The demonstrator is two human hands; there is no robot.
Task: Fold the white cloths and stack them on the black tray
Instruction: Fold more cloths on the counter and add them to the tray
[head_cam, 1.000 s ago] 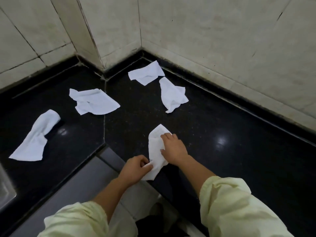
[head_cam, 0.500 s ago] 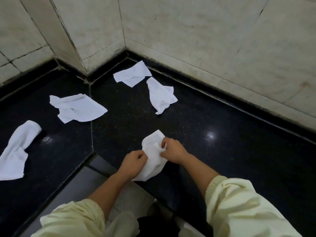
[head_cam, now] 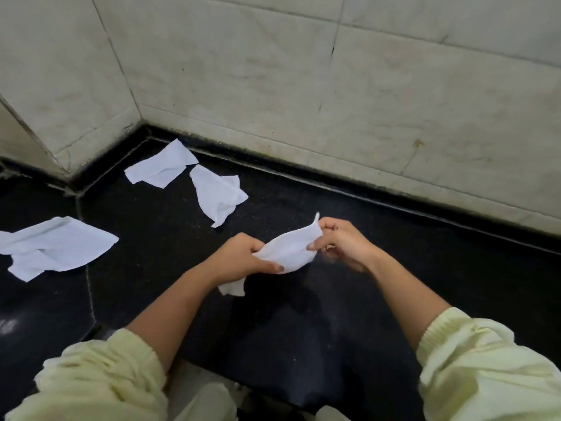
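Spanning the gap between both hands, the white cloth [head_cam: 288, 252] is hanging above the black counter [head_cam: 394, 268], long axis running lower-left to upper-right. Left hand [head_cam: 243, 256] is gripping its near end; right hand [head_cam: 343, 241] is pinching the far corner.

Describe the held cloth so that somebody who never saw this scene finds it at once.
From the tiled wall corner, come forward over the black counter, past three white cloths lying loose. Nearest the person is the held cloth. It alone is off the surface, pinched between the left hand and the right hand.
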